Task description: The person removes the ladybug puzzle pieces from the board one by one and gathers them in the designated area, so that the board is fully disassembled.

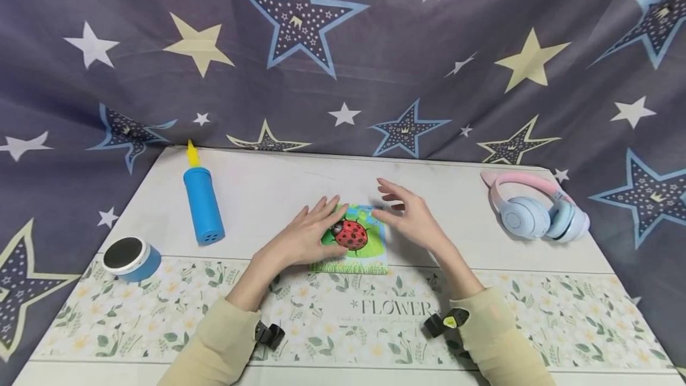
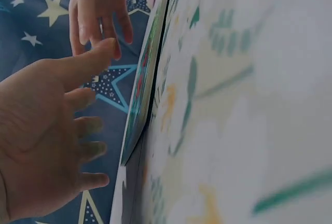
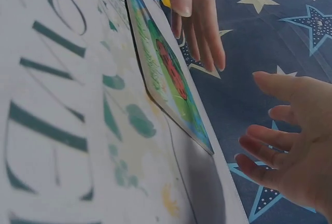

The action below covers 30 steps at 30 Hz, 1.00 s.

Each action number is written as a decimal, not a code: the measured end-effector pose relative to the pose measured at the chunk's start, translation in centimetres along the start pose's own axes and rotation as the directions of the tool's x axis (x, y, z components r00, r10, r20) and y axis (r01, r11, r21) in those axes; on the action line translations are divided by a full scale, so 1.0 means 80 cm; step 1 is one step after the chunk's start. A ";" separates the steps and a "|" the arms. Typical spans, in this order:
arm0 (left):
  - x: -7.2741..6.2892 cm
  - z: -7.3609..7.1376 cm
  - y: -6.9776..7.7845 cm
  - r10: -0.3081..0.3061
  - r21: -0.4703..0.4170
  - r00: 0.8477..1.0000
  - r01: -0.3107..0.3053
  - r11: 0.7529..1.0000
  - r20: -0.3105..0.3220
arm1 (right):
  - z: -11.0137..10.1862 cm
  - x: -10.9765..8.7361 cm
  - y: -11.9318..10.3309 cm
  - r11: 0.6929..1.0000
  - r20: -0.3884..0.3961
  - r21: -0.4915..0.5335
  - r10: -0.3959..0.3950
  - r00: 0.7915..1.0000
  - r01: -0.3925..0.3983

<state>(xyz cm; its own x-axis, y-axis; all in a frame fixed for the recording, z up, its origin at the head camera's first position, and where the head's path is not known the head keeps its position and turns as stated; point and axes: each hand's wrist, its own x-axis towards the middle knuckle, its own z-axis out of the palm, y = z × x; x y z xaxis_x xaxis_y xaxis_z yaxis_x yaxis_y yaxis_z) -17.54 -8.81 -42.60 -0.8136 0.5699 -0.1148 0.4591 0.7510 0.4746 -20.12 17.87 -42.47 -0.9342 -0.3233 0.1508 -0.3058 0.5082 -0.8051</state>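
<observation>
A thin square board [image 1: 351,237] with a red ladybug picture on green and blue lies flat in the middle of the table in the head view. Above its left side is my left hand [image 1: 306,237], fingers spread and overlapping the picture in that view. My right hand [image 1: 409,213] hovers at the upper right corner, fingers loosely bent and thumb apart. Both wrist views show a gap between the hands and the board [image 3: 171,73], with nothing held in either palm.
A blue hand pump [image 1: 205,204] with a yellow nozzle lies at the back left. Nearer, at the left edge, sits a round blue container [image 1: 143,264] with a black top. Pink and blue headphones [image 1: 522,216] lie far right. A star-patterned curtain [image 1: 343,88] hangs behind the table.
</observation>
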 end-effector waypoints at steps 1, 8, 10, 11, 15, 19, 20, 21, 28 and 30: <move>-0.001 0.001 0.000 0.005 -0.003 1.000 -0.005 1.000 0.013 | 0.001 0.000 0.000 1.000 0.010 -0.009 -0.002 1.000 0.002; 0.000 0.002 0.005 0.008 -0.018 0.995 -0.007 1.000 0.098 | 0.008 0.000 0.000 0.999 0.110 -0.045 0.009 0.994 -0.004; 0.000 0.002 0.007 0.000 -0.013 0.992 0.001 1.000 0.127 | 0.009 0.000 0.001 0.999 0.132 -0.052 0.016 0.991 -0.010; 0.000 0.002 0.007 -0.002 -0.010 0.990 0.004 1.000 0.139 | 0.010 0.001 0.001 0.998 0.139 -0.056 0.020 0.990 -0.013; 0.000 0.003 0.009 0.009 -0.006 0.987 -0.008 1.000 0.163 | 0.012 0.001 0.003 0.997 0.156 -0.064 0.048 0.987 -0.038; -0.001 0.004 0.010 0.018 0.006 0.985 -0.020 1.000 0.174 | 0.013 0.001 0.004 0.996 0.168 -0.067 0.074 0.983 -0.064; -0.001 0.004 0.011 0.019 0.014 0.984 -0.021 1.000 0.177 | 0.013 0.001 0.004 0.995 0.169 -0.068 0.079 0.982 -0.068; -0.001 0.003 0.011 0.019 0.019 0.984 -0.023 1.000 0.179 | 0.013 0.001 0.004 0.995 0.170 -0.072 0.082 0.982 -0.070; -0.002 0.001 0.016 0.019 0.042 0.982 -0.028 0.999 0.188 | 0.014 0.002 0.004 0.987 0.166 -0.134 0.110 0.980 -0.088; -0.003 0.001 0.016 0.017 0.047 0.981 -0.026 0.999 0.191 | 0.015 0.002 0.003 0.985 0.165 -0.152 0.113 0.980 -0.088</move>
<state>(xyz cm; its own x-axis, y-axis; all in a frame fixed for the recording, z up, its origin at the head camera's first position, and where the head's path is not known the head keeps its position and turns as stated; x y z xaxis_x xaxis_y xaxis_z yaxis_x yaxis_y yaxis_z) -16.75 -7.98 -42.03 -0.7228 0.6356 -0.2712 0.4964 0.7505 0.4362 -20.14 17.00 -43.35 -0.9194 -0.3915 -0.0377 -0.2472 0.6496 -0.7190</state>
